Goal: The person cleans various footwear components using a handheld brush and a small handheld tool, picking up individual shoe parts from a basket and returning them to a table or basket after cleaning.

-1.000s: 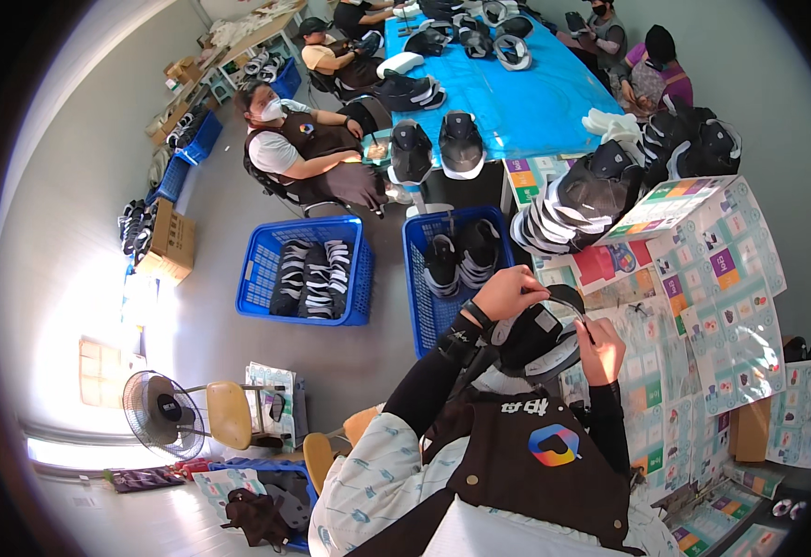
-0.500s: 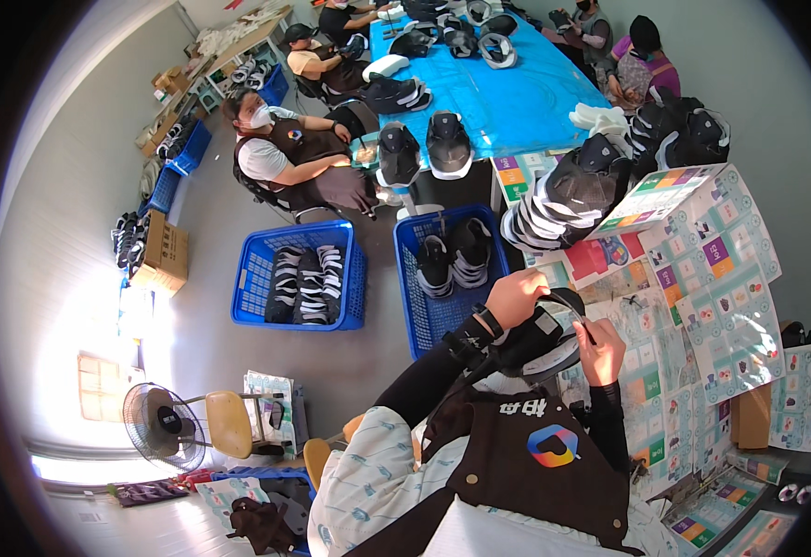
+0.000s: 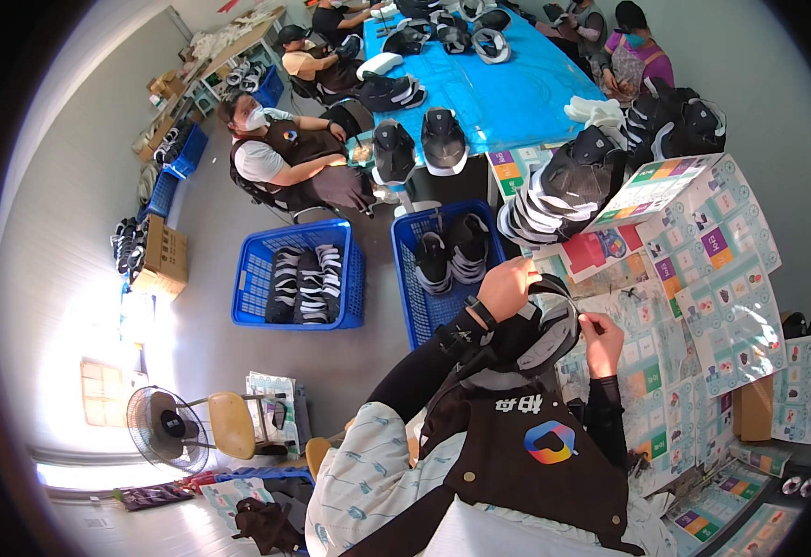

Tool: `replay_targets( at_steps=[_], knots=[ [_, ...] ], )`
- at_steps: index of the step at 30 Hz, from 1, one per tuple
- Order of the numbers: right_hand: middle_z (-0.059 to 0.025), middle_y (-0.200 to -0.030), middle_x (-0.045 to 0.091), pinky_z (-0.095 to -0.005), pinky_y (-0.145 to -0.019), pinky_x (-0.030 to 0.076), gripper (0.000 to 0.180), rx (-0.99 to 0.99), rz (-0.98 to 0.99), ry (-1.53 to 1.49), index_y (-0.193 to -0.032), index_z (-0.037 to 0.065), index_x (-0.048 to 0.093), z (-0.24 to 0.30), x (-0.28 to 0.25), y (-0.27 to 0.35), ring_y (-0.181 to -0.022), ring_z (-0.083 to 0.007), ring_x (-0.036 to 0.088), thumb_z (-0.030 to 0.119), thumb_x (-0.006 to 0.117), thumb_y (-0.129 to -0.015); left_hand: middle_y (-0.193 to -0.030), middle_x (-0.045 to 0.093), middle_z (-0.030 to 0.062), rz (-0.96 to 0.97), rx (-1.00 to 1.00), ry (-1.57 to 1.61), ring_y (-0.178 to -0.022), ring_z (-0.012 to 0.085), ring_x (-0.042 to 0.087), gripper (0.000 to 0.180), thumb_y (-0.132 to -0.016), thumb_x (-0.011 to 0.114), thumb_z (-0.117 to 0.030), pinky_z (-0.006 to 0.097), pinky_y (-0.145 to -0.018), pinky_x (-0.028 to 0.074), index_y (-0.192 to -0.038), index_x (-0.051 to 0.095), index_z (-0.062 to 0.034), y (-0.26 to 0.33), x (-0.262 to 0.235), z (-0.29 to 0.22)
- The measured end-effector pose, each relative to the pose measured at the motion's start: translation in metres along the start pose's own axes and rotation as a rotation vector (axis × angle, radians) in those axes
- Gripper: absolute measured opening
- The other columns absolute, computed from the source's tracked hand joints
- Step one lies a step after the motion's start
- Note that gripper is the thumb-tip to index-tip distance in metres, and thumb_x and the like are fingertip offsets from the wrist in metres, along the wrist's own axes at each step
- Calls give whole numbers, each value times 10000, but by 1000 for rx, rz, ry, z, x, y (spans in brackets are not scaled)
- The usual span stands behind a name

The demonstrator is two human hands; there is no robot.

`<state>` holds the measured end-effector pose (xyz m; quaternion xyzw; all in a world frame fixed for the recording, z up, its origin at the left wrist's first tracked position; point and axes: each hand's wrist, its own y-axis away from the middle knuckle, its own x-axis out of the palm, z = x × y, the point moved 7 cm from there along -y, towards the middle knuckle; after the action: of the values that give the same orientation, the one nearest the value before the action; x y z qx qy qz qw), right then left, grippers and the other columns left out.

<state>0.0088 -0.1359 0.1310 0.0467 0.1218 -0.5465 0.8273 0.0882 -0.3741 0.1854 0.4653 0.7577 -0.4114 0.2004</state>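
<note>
A black shoe upper with a grey lining point(image 3: 546, 342) is held in front of my apron, its curved edge facing up. My left hand point(image 3: 507, 290) is closed on the upper's dark edge at its far left side. My right hand point(image 3: 600, 342) pinches the light rim on the right side; the fingertips partly hide what they grip. Just beyond my hands, a stack of black-and-white shoe uppers point(image 3: 568, 186) leans on the paper-covered worktop point(image 3: 623, 320). Left of my left hand stands a blue basket point(image 3: 415, 311) with a pair of black-and-white uppers point(image 3: 450, 252) in it.
Another blue basket point(image 3: 354, 302) with rows of uppers stands on the floor to the left. Ahead is a blue-covered table point(image 3: 507, 93) bearing more uppers, with several people seated around it. A fan point(image 3: 168, 425) and a chair point(image 3: 232, 424) are at the lower left.
The upper has been tilted and its rim pulled up into a wider arc, showing more grey lining. My left hand has shifted slightly up and left; my right hand stays at the rim.
</note>
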Motion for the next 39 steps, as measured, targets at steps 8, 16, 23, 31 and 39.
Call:
replay_targets(
  at_steps=[8,16,23,31,39],
  knots=[
    [-36,-903,695,-256,-737,501,159,11,41,-49,-1016,-14,688,17,8,-7,-829,-99,631,106,735,-923,-835,632,142,-7,-70,61,-817,368,636,129,-908,640,-143,459,-699,496,-860,624,-24,-6,-11,-5],
    [-85,-1032,712,-287,-775,531,220,-57,60,27,-1014,-17,715,16,3,4,-894,-161,665,172,761,-910,-829,608,142,-32,-51,69,-820,378,619,100,-897,636,-103,468,-690,479,-838,594,-34,3,-13,-10],
    [-69,-863,673,-284,-725,481,97,-92,-43,106,-953,-8,683,17,3,-4,-780,-149,607,86,694,-933,-825,603,160,-40,-46,75,-809,384,615,171,-905,642,-132,470,-698,471,-837,567,6,-7,-15,-19],
    [3,-809,620,-239,-657,419,137,286,281,-393,-1000,-2,652,-39,14,-30,-695,-89,533,127,606,-1005,-839,663,237,267,-119,296,-804,410,657,242,-938,623,-205,451,-700,508,-895,685,25,-20,8,26],
    [11,-872,587,-225,-655,406,178,250,288,-414,-1099,11,593,-18,33,-20,-725,-60,505,143,476,-1074,-845,655,251,217,-79,288,-836,441,642,259,-946,631,-220,462,-710,503,-911,661,36,-20,9,23]
  ],
)
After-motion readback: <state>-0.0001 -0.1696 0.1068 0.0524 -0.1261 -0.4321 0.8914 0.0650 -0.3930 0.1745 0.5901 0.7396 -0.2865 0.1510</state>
